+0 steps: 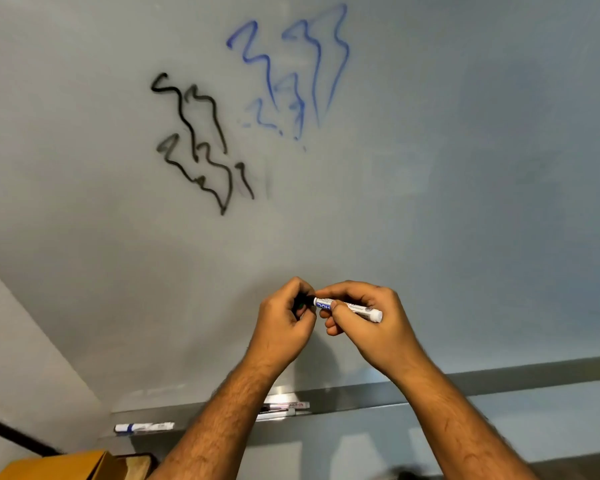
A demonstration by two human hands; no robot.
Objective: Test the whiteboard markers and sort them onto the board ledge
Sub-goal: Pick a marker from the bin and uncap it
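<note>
My right hand (368, 317) grips a marker (349, 308) in front of the board (465, 168), low centre. My left hand (286, 315) pinches a dark cap (303, 301) at its nine-o'clock end. Black scribbles (194, 140) sit at eleven o'clock, blue scribbles (291, 71) at twelve. On the ledge (499, 375) below, one marker (144, 427) lies at seven o'clock, more markers (284, 407) near six.

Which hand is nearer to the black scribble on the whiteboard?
Left. The left hand is below the black scribble, slightly to its right; the right hand, holding the marker, is farther right.
</note>
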